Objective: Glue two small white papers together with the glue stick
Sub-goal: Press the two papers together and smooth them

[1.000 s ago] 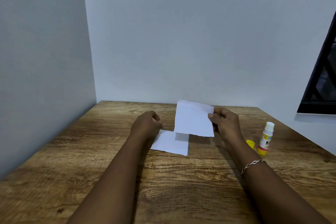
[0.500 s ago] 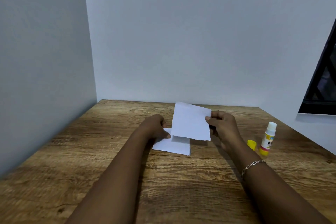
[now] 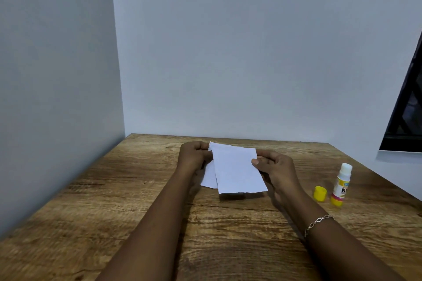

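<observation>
Lowered since the earlier frame, the upper paper [image 3: 237, 171] covered most of the lower paper [image 3: 209, 178], well left of the glue stick [image 3: 341, 185]. Left hand [image 3: 194, 157] and right hand [image 3: 276, 169] each pinched its opposite edges, probably aligning it before pressing.

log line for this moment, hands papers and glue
phase: aligning; left hand: pinches upper paper corner; right hand: pinches its right edge; lower paper: on table, mostly covered; glue stick: upright, uncapped, cap beside
</observation>
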`<act>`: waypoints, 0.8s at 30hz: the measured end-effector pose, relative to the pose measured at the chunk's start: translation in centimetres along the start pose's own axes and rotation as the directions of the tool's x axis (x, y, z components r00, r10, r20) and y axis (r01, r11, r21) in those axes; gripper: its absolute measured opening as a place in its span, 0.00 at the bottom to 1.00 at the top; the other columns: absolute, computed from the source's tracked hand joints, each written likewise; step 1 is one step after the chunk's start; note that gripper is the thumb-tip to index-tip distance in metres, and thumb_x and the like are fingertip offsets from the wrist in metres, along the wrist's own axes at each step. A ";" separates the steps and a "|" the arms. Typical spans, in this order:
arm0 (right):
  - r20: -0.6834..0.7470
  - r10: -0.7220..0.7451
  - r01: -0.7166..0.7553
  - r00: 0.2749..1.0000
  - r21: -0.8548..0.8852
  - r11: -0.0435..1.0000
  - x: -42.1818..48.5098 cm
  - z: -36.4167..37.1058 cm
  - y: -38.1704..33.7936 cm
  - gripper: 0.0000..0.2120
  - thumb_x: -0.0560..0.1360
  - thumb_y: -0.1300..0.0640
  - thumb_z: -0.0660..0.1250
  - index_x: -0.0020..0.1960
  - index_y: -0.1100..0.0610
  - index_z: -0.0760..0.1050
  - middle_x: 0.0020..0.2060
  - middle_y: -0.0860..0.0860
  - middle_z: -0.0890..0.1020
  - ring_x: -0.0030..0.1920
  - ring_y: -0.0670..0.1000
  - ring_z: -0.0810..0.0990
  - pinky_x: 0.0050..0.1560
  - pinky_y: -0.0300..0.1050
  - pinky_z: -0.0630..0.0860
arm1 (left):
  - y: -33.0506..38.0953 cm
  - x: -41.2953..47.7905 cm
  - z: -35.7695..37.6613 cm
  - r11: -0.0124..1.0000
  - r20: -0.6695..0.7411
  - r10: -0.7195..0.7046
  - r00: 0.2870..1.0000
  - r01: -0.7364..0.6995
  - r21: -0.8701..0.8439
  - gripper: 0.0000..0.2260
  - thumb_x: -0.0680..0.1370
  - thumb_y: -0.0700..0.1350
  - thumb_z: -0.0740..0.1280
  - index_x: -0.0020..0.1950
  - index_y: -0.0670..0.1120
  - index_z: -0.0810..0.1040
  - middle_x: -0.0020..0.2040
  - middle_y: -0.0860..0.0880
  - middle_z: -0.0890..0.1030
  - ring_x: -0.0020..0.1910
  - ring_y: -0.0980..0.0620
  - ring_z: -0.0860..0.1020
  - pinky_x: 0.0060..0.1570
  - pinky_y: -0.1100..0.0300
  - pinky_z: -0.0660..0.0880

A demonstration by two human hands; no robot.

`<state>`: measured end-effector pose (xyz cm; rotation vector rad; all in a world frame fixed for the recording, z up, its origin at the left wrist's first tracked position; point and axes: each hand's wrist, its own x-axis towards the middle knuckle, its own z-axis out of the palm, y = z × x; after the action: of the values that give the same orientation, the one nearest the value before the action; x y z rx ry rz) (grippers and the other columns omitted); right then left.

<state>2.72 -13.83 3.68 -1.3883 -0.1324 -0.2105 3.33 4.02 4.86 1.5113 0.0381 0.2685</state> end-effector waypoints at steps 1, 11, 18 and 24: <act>-0.014 -0.012 0.012 1.000 -0.002 1.000 0.1 0.0 0.2 0.11 0.70 0.72 0.65 0.50 0.61 0.77 0.31 0.53 0.82 0.33 0.51 0.82 0.33 0.43 0.80 | -0.1 -0.1 0.0 0.999 -0.006 -0.002 1.000 0.001 -0.033 0.09 0.70 0.28 0.64 0.38 0.40 0.78 0.34 0.44 0.79 0.28 0.52 0.75 0.28 0.65 0.73; -0.120 -0.175 0.176 0.977 0.000 0.984 0.7 0.3 0.8 0.12 0.69 0.72 0.67 0.45 0.56 0.78 0.24 0.48 0.74 0.33 0.52 0.74 0.39 0.45 0.74 | 0.4 -0.7 0.3 0.985 0.038 0.015 0.999 -0.008 -0.173 0.09 0.71 0.28 0.65 0.38 0.41 0.79 0.25 0.51 0.81 0.21 0.57 0.77 0.24 0.67 0.74; -0.103 -0.224 0.226 0.969 0.006 0.974 0.7 0.7 0.5 0.14 0.69 0.72 0.67 0.43 0.53 0.77 0.28 0.54 0.72 0.28 0.43 0.74 0.32 0.34 0.74 | 0.4 -0.7 0.4 0.991 0.037 0.003 0.999 0.002 -0.134 0.11 0.72 0.29 0.64 0.36 0.42 0.79 0.25 0.52 0.81 0.23 0.55 0.77 0.30 0.62 0.73; -0.093 -0.215 0.218 0.972 0.020 0.976 0.8 0.5 0.6 0.12 0.69 0.72 0.66 0.50 0.61 0.77 0.29 0.54 0.74 0.33 0.48 0.76 0.35 0.37 0.76 | 0.8 -1.1 0.6 0.990 0.069 0.016 0.997 -0.006 -0.144 0.12 0.72 0.28 0.62 0.35 0.42 0.78 0.24 0.52 0.81 0.21 0.57 0.77 0.23 0.68 0.73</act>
<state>3.61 -13.27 3.37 -1.3318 -0.2111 -0.4508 2.23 3.26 5.49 1.3764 -0.0447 0.2224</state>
